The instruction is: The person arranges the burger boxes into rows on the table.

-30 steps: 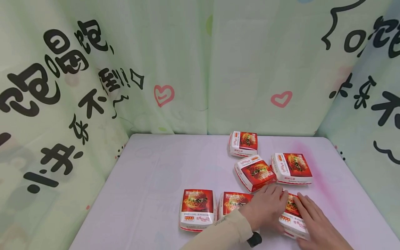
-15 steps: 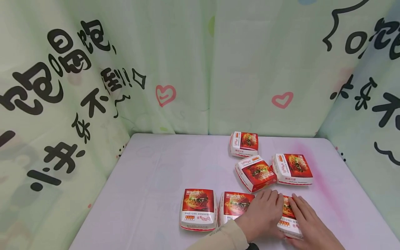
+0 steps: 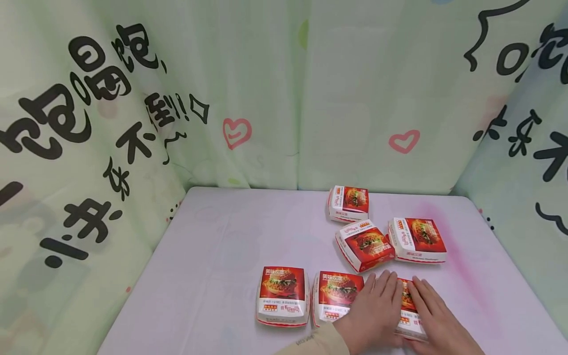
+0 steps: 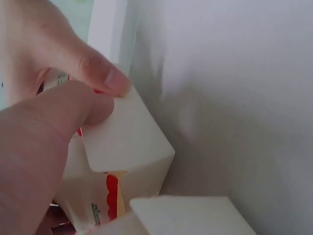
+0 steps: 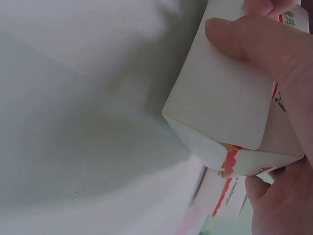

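Both hands and the held box [image 3: 409, 318] have shifted a little leftward since the earlier frame, while the other five boxes keep their places on the white table [image 3: 208, 251]. At the lower right of centre, the left hand [image 3: 372, 310] and the right hand [image 3: 441, 318] grip the held box together, one on each side. Their fingers reach forward over it, and the wrist views show both thumbs pressing its near white face.

Just left of the hands sits the middle box [image 3: 338, 291], partly covered by the left hand, and beside it, at lower centre, the left box [image 3: 282, 296]. Both stand straight, with their red burger pictures toward the back. Whether the held box touches the middle box is hidden.

Right of centre, further up the frame, are three more: the top box [image 3: 349, 203] near the table's back edge, the tilted box [image 3: 367, 246] below it, and the right box [image 3: 418, 240] close beside that one.

Judging by the layout, two boxes look settled in a front row, the third is being straightened, and the three behind remain outside that row. Behind everything hangs a pale green curtain [image 3: 346, 98].
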A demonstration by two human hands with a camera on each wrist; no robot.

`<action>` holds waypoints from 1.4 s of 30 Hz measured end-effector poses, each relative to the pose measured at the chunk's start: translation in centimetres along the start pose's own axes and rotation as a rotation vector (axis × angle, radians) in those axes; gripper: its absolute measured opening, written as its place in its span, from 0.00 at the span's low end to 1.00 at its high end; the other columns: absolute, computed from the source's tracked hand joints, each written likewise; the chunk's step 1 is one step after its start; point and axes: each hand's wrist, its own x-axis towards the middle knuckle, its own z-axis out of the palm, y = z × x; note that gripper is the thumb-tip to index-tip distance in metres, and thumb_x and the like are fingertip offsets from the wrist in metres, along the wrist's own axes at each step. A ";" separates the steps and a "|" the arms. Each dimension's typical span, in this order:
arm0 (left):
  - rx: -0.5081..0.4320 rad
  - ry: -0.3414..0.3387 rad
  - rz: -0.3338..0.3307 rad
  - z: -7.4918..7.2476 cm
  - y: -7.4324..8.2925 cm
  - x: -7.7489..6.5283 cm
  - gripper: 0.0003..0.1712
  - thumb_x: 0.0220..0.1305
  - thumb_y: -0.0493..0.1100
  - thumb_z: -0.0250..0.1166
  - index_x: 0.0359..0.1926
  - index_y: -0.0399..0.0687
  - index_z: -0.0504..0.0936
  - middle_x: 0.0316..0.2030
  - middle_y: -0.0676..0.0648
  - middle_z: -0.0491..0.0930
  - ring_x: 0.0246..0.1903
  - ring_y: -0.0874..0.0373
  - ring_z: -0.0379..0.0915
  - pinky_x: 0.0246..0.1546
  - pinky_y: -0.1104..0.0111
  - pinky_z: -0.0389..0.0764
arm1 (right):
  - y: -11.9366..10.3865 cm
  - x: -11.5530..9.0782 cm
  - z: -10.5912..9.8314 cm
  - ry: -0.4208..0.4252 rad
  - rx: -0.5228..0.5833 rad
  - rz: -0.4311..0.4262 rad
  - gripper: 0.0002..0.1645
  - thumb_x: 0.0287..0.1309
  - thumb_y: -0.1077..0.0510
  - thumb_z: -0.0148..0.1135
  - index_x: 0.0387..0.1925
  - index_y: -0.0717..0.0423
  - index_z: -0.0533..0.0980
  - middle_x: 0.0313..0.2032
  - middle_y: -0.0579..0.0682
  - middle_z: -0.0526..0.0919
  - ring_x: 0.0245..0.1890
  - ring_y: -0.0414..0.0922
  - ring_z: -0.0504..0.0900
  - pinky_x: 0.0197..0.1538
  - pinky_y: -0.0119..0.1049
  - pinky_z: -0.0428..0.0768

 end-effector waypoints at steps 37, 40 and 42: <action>-0.059 0.087 0.056 1.2 -1.3 -1.9 0.61 0.43 0.77 0.52 0.70 0.54 0.37 0.70 0.53 0.35 0.69 0.58 0.28 0.69 0.59 0.40 | -0.9 0.6 0.0 -0.087 -0.042 0.015 0.74 0.26 0.17 0.52 0.69 0.56 0.43 0.66 0.56 0.50 0.68 0.50 0.36 0.59 0.25 0.12; -0.064 0.089 0.056 0.9 -1.6 -1.9 0.62 0.41 0.79 0.52 0.70 0.55 0.40 0.70 0.53 0.37 0.69 0.58 0.30 0.69 0.59 0.40 | -1.0 0.6 -0.3 -0.089 -0.020 0.023 0.73 0.28 0.18 0.51 0.69 0.56 0.42 0.66 0.56 0.50 0.67 0.51 0.37 0.58 0.25 0.12; -0.073 0.092 0.053 0.7 -2.0 -2.0 0.62 0.40 0.79 0.52 0.69 0.55 0.41 0.70 0.53 0.39 0.69 0.58 0.31 0.69 0.59 0.42 | -1.0 0.6 -0.5 -0.085 0.003 0.026 0.72 0.29 0.19 0.53 0.69 0.55 0.41 0.66 0.56 0.50 0.66 0.51 0.38 0.58 0.24 0.12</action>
